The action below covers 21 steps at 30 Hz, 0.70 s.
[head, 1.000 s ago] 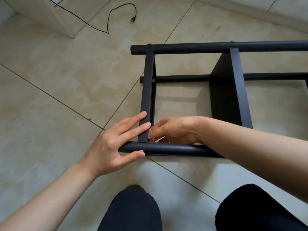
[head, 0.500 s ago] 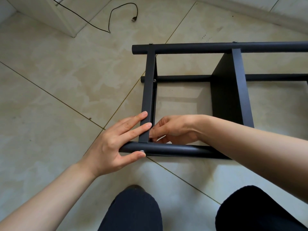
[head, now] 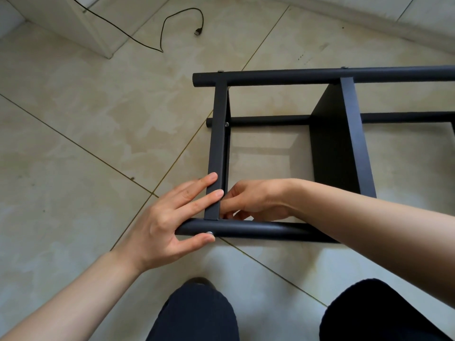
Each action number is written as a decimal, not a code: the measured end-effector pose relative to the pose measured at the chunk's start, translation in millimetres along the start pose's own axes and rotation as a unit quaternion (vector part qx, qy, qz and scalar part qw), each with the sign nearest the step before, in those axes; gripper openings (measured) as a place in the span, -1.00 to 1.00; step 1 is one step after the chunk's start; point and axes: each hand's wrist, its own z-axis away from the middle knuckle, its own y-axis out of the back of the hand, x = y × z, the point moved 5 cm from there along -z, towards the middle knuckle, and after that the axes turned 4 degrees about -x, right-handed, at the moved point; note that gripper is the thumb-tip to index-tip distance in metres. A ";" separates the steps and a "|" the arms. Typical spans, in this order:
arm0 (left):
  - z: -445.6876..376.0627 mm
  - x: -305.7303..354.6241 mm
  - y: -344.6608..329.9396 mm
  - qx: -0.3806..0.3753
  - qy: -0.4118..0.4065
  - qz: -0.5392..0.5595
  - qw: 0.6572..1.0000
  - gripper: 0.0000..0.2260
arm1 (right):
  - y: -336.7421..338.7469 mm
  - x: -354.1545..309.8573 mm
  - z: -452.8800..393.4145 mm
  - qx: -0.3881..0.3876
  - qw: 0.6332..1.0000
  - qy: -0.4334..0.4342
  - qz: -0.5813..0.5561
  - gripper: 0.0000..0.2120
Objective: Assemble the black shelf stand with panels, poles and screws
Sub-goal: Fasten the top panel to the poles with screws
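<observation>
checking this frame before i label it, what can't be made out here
- Head view: the right hand fingertips sit behind the end panel and near pole; whether they pinch anything cannot be told.
- The stand runs off the right edge, so its far end and the far pole length are cut off.
- The screw under the left hand thumb is too small to judge how far in it is.
- The cable leaves the top edge.

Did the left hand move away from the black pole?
No. The left hand still presses the end panel, thumb at the screw on the near pole, as before.
</observation>
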 end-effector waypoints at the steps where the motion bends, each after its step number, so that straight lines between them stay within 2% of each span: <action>1: 0.8 0.2 -0.4 0.000 0.000 0.002 1.000 -0.46 | -0.5 0.9 -0.8 -0.003 1.000 0.001 -0.002 -0.78; 4: 1.9 0.6 -0.8 -0.002 -0.001 0.000 1.000 -0.46 | 1.6 0.1 0.9 -0.011 1.000 0.005 -0.008 -0.83; 7: 1.9 0.8 -0.8 -0.003 -0.001 0.000 1.000 -0.46 | 4.5 -1.5 1.8 -0.030 0.999 0.004 -0.013 -0.68; 8: 1.6 1.0 -0.8 -0.002 0.000 0.000 1.000 -0.46 | 4.3 -1.3 2.0 -0.030 0.999 -0.002 -0.014 -0.69; 14: 2.5 2.4 -1.7 -0.002 -0.004 0.009 1.000 -0.45 | -0.2 3.5 -0.7 -0.035 0.999 -0.030 -0.026 -0.88; 18: 2.4 2.4 -1.7 -0.002 -0.002 0.010 1.000 -0.45 | 0.7 1.5 2.0 -0.043 0.998 -0.012 -0.052 -0.84; 21: 2.5 2.0 -2.0 -0.003 -0.001 0.008 1.000 -0.45 | 4.4 2.1 3.8 -0.052 0.997 -0.016 -0.050 -0.89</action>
